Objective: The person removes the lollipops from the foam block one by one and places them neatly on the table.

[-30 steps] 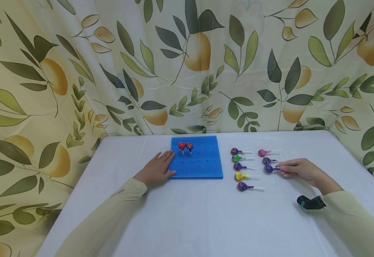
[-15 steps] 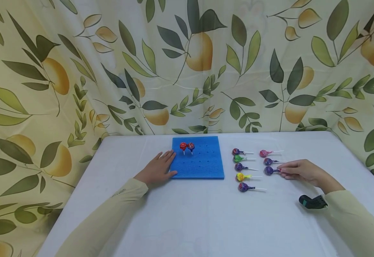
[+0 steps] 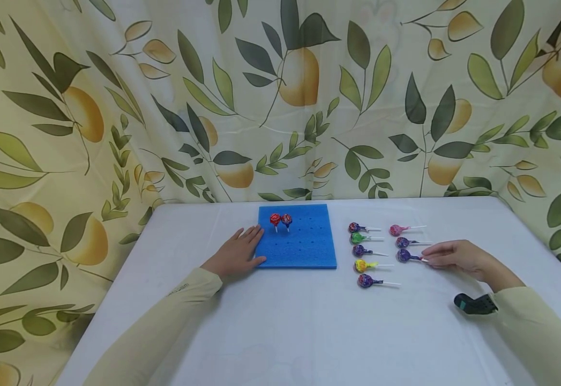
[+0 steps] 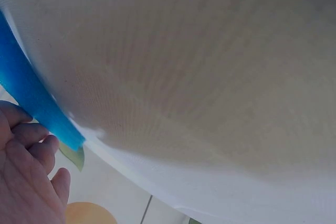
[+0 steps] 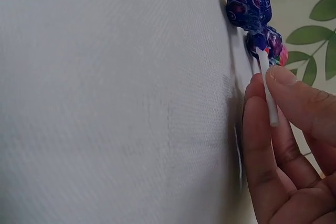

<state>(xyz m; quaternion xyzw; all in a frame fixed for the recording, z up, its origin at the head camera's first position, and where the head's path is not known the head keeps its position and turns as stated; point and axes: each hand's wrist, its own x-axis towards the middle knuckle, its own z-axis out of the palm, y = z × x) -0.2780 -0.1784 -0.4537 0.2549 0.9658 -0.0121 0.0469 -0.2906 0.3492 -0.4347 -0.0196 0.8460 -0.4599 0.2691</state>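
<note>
My left hand (image 3: 234, 254) rests with fingers spread at the left edge of a blue foam board (image 3: 309, 252) with rows of small holes. In the left wrist view its fingertips touch the board's edge (image 4: 37, 93). Two lollipops stand upright in the board, a red one (image 3: 275, 219) and a dark red-and-blue one (image 3: 286, 219). On the right, my right hand (image 3: 461, 258) pinches the white stick of a purple lollipop (image 3: 405, 255) between thumb and fingers. The right wrist view shows its wrapped purple head (image 5: 249, 8) and the stick (image 5: 269, 95) at the thumb tip.
Left of the right hand lie several lollipops in a column, among them a green one (image 3: 356, 237) and a yellow one (image 3: 363, 265). A pink lollipop (image 3: 397, 230) and another purple one (image 3: 402, 243) lie behind the pinched one. A patterned curtain (image 3: 280, 134) hangs behind the white table (image 3: 280, 321).
My right hand has slid slightly right along the purple lollipop, from near its wrapper to the stick, so more stick shows. The left hand stays on the board.
</note>
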